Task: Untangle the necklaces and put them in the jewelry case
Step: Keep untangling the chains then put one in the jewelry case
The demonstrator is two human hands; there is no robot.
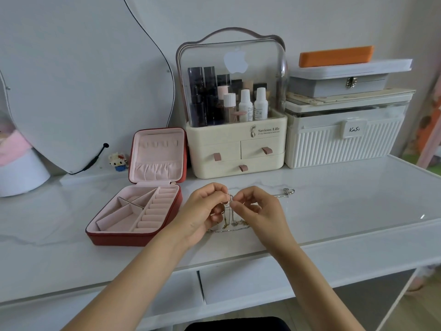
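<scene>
Two bare forearms reach from the lower edge of the view up over the front lip of the glossy white marble-look counter [334, 201], which has a white drawer front hanging just beneath that lip. Both hands meet above the counter, a little in front of the cream plastic cosmetics organiser with a clear domed lid [235, 130]. The left hand [202, 211] and the right hand [259, 211] each pinch, with curled fingers, the knotted upper part of the thin silver-and-gold tangled necklaces [229, 218]; each grip is closed on the chains. Loose strands hang down from the pinch and trail onto the counter between the wrists, and one strand runs off to the right of the organiser's front, ending in a small silver pendant [289, 192]. Left of the organiser stands the open red square jewelry case with pale pink lining [143, 201], its lid upright and its compartments bare. Right of the organiser sits a white ribbed storage box [343, 142] stacked with a grey latched box and an orange bar. Bare counter stretches forward of the ribbed box to the right edge.
</scene>
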